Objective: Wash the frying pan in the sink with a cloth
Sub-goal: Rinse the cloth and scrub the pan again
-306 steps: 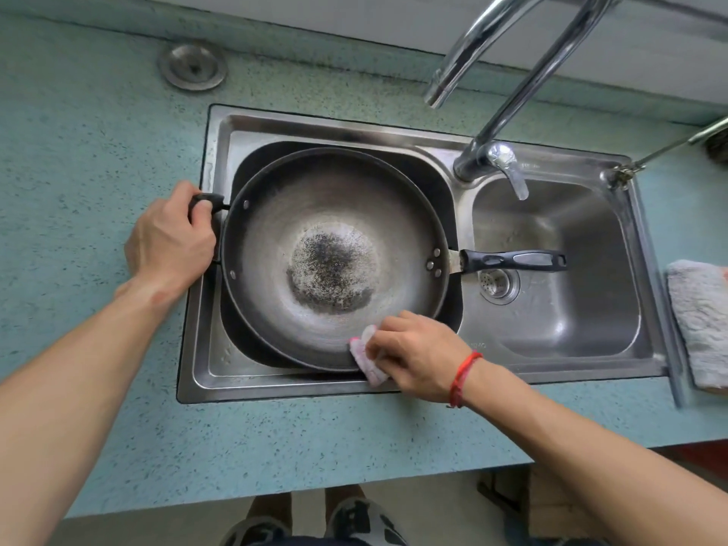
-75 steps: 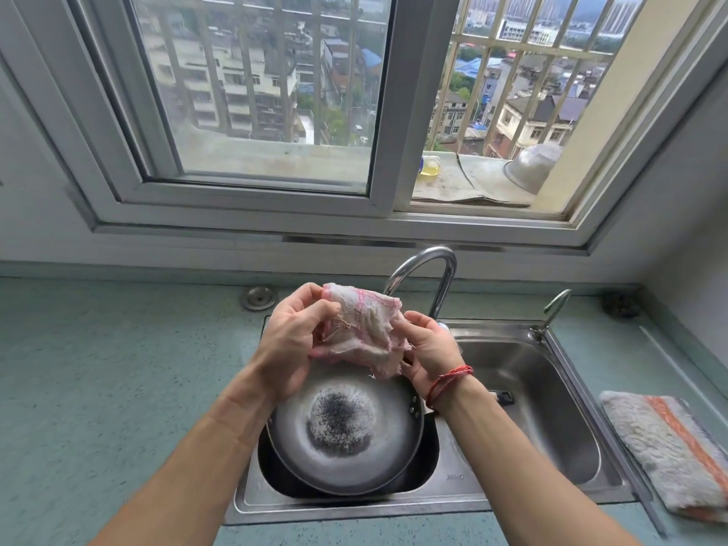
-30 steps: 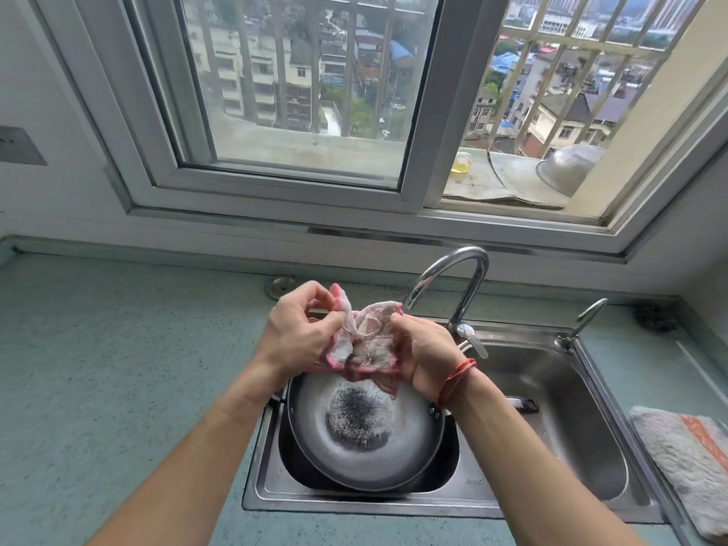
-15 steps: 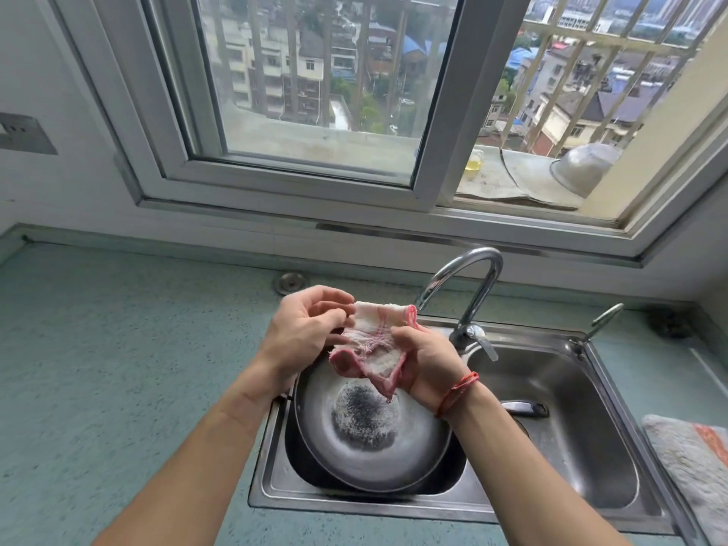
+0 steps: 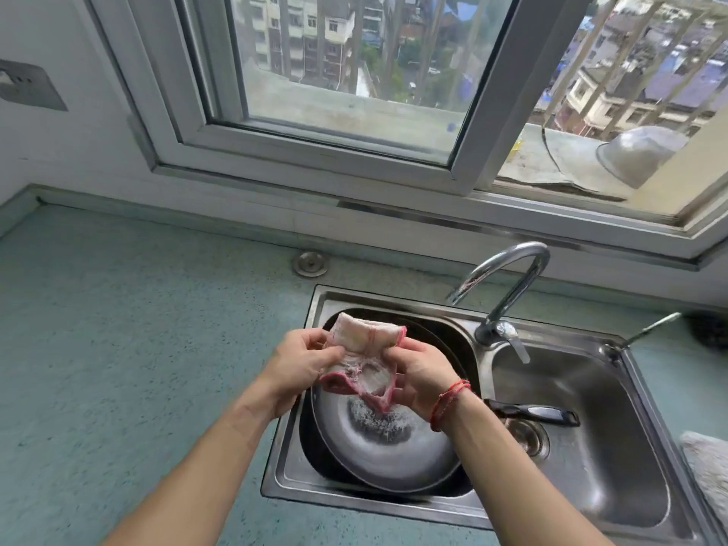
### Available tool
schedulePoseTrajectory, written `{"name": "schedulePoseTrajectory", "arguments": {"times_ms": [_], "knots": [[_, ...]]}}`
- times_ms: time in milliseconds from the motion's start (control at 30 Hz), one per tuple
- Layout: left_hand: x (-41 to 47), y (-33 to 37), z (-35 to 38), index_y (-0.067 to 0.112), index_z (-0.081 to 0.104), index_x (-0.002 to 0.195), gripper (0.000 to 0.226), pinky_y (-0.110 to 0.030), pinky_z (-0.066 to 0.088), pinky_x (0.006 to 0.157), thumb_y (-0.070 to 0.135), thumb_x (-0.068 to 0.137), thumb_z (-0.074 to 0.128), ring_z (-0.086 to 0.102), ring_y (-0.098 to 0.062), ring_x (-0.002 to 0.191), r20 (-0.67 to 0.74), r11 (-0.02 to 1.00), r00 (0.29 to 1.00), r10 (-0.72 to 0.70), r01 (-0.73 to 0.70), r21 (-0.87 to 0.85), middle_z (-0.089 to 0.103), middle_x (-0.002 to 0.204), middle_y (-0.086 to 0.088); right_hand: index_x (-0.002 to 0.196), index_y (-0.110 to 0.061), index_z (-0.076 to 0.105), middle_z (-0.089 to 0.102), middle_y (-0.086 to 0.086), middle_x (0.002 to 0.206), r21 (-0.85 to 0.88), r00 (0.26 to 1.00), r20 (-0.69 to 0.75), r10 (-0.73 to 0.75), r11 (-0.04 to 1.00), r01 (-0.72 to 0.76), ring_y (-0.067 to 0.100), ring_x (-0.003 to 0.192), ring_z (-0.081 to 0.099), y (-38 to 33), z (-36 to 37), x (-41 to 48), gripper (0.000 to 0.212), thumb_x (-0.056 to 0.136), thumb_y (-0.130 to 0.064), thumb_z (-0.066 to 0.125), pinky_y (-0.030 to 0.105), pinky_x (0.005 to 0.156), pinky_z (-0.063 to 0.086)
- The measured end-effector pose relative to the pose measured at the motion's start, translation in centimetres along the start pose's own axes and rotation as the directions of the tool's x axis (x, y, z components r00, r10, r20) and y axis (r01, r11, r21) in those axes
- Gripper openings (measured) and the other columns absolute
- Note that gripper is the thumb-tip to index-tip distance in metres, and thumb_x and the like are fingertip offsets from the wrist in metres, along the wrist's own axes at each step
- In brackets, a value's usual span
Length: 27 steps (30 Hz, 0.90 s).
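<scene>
Fingers (image 5: 311, 340) of my left hand (image 5: 299, 360): pinching the left edge of the cloth (image 5: 364, 348).
Cloth: pink-edged and bunched, being held up between both hands above the frying pan (image 5: 378, 459), not touching it.
Right hand (image 5: 421, 378): fingers curling round the cloth's right side, a red cord showing at the wrist.
Progress, as I am judging it: a dark speckled patch is sitting in the pan's middle, so the scrubbing is looking unfinished. Rinsing is also remaining, with no water that I can see coming from the tap (image 5: 512, 277).
Sink (image 5: 289, 466), left basin: holding the pan, which is nearly filling it.
Right basin (image 5: 591, 486): holding nothing but its drain (image 5: 526, 437); the pan's black handle (image 5: 539, 413) is reaching over it.
Worktop (image 5: 691, 392), far right edge: a grey towel (image 5: 707, 470) is lying there.
</scene>
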State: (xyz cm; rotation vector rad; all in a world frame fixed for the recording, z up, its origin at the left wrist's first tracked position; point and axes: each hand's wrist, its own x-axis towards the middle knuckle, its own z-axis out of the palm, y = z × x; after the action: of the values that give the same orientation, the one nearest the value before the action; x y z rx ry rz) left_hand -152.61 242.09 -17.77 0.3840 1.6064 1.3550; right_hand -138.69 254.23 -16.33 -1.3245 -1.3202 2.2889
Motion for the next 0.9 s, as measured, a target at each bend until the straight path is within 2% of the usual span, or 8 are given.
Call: {"name": "schedulePoseTrajectory", "arguments": {"times_ms": [67,167,367,567,633,700,800,900], "knots": [[0.6,-0.8,-0.8,-0.005,0.069,0.095,0.007,-0.063,0.055,0.082,-0.004,0.089,0.064,0.069,-0.034,0.077,-0.036,1.000,0.999,-0.009,0.009,0.002,0.072,0.090,-0.024,0.107,-0.003,0.067,0.071,0.021,0.094,-0.108,0.998,-0.055,0.015,0.994,-0.021,0.031,0.073,0.070,0.9,0.2,0.8,0.019,0.094,0.001,0.054,0.039,0.056,0.059],[1.6,-1.9,-2.3,-0.003,0.070,0.095,0.008,-0.058,0.059,0.073,-0.003,0.091,0.063,0.071,-0.031,0.075,-0.075,1.000,0.997,-0.014,0.014,-0.005,0.073,0.088,-0.019,0.107,-0.002,0.066,0.073,0.018,0.090,-0.073,0.996,-0.067,0.057,0.995,-0.062,0.028,0.067,0.070,1.9,0.9,2.2,0.015,0.092,-0.004,0.061,0.036,0.052,0.059],[4.0,-3.5,-5.5,0.005,0.070,0.103,0.013,-0.029,0.056,0.057,0.001,0.093,0.062,0.073,-0.020,0.073,-0.212,1.000,0.977,-0.017,0.022,0.020,0.076,0.092,-0.011,0.107,0.001,0.064,0.073,0.019,0.086,-0.048,0.994,-0.044,0.099,0.994,-0.102,0.025,0.061,0.070,2.7,4.2,6.2,0.018,0.090,0.003,0.059,0.032,0.050,0.058],[7.8,-2.7,-9.9,0.011,0.069,0.100,0.013,-0.035,0.059,0.061,0.002,0.092,0.063,0.073,-0.021,0.071,-0.295,0.997,0.955,-0.005,0.029,0.077,0.074,0.092,-0.011,0.109,0.006,0.062,0.069,0.014,0.070,-0.136,0.997,-0.034,0.069,0.988,-0.073,0.016,0.045,0.062,2.4,8.2,12.4,0.020,0.089,0.006,0.059,0.023,0.040,0.050],[9.7,-2.5,-11.1,0.013,0.071,0.099,0.014,-0.032,0.059,0.061,0.004,0.090,0.064,0.073,-0.018,0.073,-0.339,0.989,0.940,0.024,0.027,0.145,0.074,0.092,-0.008,0.110,0.006,0.062,0.069,0.022,0.082,-0.174,0.997,-0.054,0.051,0.983,-0.060,0.022,0.052,0.065,2.3,9.2,14.8,0.022,0.088,0.005,0.061,0.026,0.043,0.053],[11.5,-2.4,-12.2,0.015,0.072,0.105,0.018,-0.039,0.061,0.071,0.011,0.088,0.067,0.073,-0.020,0.078,-0.360,0.976,0.931,0.057,0.025,0.218,0.075,0.093,-0.004,0.107,0.003,0.063,0.068,0.024,0.087,-0.198,0.997,-0.075,0.025,0.979,-0.040,0.024,0.056,0.067,2.3,10.1,17.2,0.021,0.086,0.005,0.062,0.029,0.045,0.054],[13.7,-2.3,-13.5,0.014,0.072,0.111,0.025,-0.040,0.061,0.076,0.016,0.086,0.069,0.072,-0.018,0.081,-0.388,0.954,0.917,0.089,0.033,0.297,0.075,0.095,-0.002,0.093,-0.010,0.069,0.073,0.018,0.090,-0.278,0.995,-0.096,-0.038,0.961,0.010,0.030,0.074,0.072,2.4,11.3,20.6,0.020,0.075,-0.003,0.069,0.047,0.069,0.060],[15.8,-2.3,-14.3,0.012,0.068,0.118,0.031,-0.040,0.061,0.079,0.019,0.088,0.070,0.072,-0.019,0.086,-0.403,0.938,0.909,0.110,0.039,0.345,0.073,0.102,-0.004,0.092,-0.010,0.071,0.071,0.007,0.075,-0.320,0.993,-0.096,-0.073,0.947,0.038,0.016,0.059,0.068,2.4,12.0,23.5,0.018,0.074,-0.005,0.070,0.039,0.067,0.059]]}}
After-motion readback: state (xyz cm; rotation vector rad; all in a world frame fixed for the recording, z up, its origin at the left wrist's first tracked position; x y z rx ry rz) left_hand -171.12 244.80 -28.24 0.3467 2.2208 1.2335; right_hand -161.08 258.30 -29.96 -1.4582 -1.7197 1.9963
